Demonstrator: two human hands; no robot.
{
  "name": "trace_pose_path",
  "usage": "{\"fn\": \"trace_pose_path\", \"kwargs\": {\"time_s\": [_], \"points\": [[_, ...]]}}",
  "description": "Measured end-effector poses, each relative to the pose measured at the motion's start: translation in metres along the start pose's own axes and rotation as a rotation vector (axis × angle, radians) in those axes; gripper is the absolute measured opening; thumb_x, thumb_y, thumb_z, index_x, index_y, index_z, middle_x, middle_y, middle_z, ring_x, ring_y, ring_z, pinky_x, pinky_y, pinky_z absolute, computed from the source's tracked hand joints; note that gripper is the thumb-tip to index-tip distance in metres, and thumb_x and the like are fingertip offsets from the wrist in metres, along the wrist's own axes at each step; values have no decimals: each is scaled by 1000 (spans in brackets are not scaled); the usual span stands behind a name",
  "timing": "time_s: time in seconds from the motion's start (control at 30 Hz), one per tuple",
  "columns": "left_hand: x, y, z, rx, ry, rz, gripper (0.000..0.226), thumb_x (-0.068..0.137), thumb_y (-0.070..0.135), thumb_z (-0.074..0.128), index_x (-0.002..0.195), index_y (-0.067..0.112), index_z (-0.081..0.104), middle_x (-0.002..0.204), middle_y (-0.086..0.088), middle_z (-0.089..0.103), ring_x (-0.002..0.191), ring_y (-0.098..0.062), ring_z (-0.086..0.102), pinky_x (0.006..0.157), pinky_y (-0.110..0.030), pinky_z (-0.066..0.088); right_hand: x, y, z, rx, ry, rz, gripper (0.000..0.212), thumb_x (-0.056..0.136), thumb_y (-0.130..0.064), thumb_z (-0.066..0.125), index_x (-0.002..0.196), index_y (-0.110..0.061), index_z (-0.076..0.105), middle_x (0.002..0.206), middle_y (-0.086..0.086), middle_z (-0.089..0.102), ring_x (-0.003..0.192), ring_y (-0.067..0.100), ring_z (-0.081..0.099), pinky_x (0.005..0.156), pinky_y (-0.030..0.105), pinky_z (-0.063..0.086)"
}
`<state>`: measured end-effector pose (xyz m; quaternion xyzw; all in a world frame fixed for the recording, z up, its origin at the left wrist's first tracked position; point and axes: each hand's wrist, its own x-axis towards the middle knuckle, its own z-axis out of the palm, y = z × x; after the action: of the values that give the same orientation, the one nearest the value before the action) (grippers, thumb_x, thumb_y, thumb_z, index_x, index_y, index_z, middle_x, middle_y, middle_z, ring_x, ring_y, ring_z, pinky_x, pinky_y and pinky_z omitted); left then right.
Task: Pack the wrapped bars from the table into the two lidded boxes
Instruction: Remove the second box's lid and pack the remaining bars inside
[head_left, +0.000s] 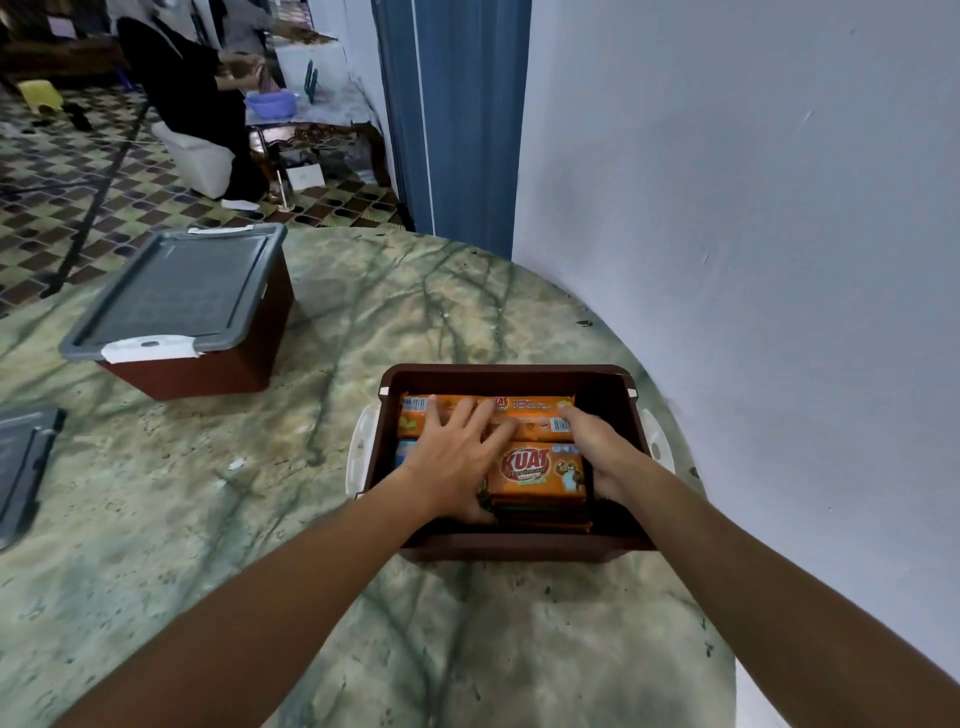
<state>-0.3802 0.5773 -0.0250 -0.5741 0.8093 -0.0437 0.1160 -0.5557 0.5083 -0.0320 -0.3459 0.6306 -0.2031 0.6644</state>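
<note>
An open brown box (519, 548) with white side latches stands on the marble table near me. Inside it lie several orange wrapped bars; one stack with a "KUAT" label (537, 475) is nearest, and more bars (524, 410) lie along the far wall. My left hand (457, 457) rests flat with spread fingers on the bars, its thumb against the stack's left side. Along the stack's right side, my right hand (605, 452) reaches inside the box with its fingers on the bars. A second brown box (208, 369) with its grey lid (176, 291) on stands at the far left.
A loose grey lid (23, 467) lies at the table's left edge. The white wall runs close on the right. A person sits beyond the table on the tiled floor area at the upper left.
</note>
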Motion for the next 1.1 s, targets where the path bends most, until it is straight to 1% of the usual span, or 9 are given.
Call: {"fn": "trace_pose_path", "kwargs": {"time_s": [0.13,0.3,0.43,0.53,0.7,0.8,0.9,1.0,1.1], "points": [[13,9,5,18,-12,61,118,67,71,64,151,27,-6,157,-18,2,140,-41,13,105,-68,22,13,3,4,85,3,19,63,86,-61,51,132,-19,46,107,16,70,85,31,73,76,45,59],[17,9,9,31,-13,73,115,70,70,62,150,26,-9,157,-19,2,139,-43,14,105,-69,23,12,5,2,127,8,5,49,90,-49,55,128,-18,49,105,15,70,87,31,72,77,43,58],[19,6,9,28,-15,86,116,69,70,62,150,27,-10,157,-17,2,139,-42,15,106,-66,23,5,10,-6,173,-63,56,43,93,-48,51,119,-15,61,97,14,74,83,28,72,69,36,56],[19,3,9,26,-14,96,119,66,72,63,150,27,-9,157,-17,3,138,-41,16,106,-65,25,2,10,-5,194,-111,108,50,93,-55,46,119,-15,61,102,15,73,89,29,71,73,38,56],[18,1,11,33,0,111,125,63,72,67,149,27,-11,157,-18,4,137,-40,17,106,-64,28,3,8,2,237,-72,97,50,94,-57,43,117,-16,60,103,17,72,92,31,70,84,43,55],[17,2,13,18,4,112,125,64,68,69,150,27,-12,157,-18,2,138,-41,15,107,-64,26,2,10,8,232,-22,69,47,94,-56,44,114,-17,61,100,15,72,88,29,71,75,39,57],[17,2,13,18,-7,108,126,65,66,71,149,27,-15,157,-19,1,139,-41,13,108,-64,23,2,11,11,185,-21,52,47,90,-54,52,120,-18,58,102,14,72,86,29,72,73,38,58],[17,2,15,24,-12,116,124,66,65,71,149,24,-13,158,-19,0,140,-42,11,109,-65,22,6,14,3,68,-92,36,65,80,-47,70,133,-21,45,109,12,70,90,29,72,83,43,57],[16,3,14,23,-28,116,121,67,67,69,150,24,-9,158,-19,-2,141,-42,9,109,-66,20,-2,9,-3,-254,-85,-63,75,75,-60,69,134,-22,41,111,2,69,94,20,69,85,40,54]]}}
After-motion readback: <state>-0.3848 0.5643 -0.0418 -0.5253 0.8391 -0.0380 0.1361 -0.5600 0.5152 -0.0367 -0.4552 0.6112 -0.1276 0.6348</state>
